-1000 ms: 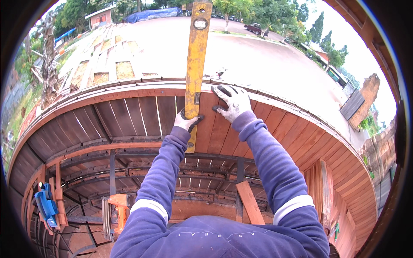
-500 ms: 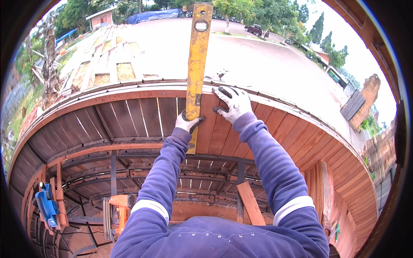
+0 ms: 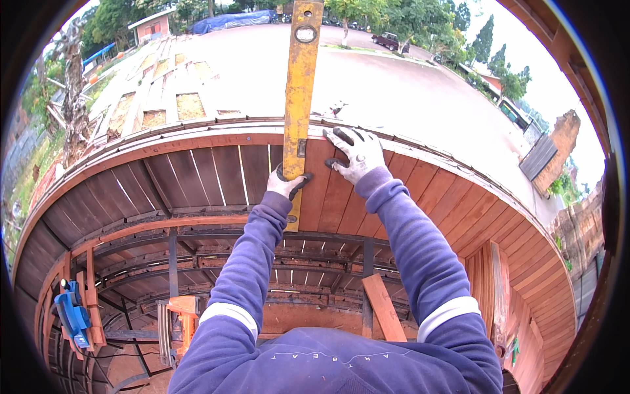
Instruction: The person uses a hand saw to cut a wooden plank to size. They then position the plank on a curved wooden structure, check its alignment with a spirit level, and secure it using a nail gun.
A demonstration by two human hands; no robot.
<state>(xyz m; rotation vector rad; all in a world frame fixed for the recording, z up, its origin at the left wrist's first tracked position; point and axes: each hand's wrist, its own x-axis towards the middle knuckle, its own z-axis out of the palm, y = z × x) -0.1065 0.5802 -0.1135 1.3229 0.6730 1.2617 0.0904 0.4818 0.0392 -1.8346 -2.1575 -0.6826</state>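
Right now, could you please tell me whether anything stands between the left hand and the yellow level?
Nothing visible does, except its glove: the left hand grips the level toward its near end. The right hand rests with spread fingers on the boards to the right, not between them.

Facing me, the left arm [image 3: 239, 269] and right arm [image 3: 421, 246] reach forward, converging toward the wrists. The gloved left hand [image 3: 284, 185] is curled in a grip, thumb pointing right; the gloved right hand [image 3: 361, 156], farther forward, has its fingers [image 3: 341, 137] spread and bent.
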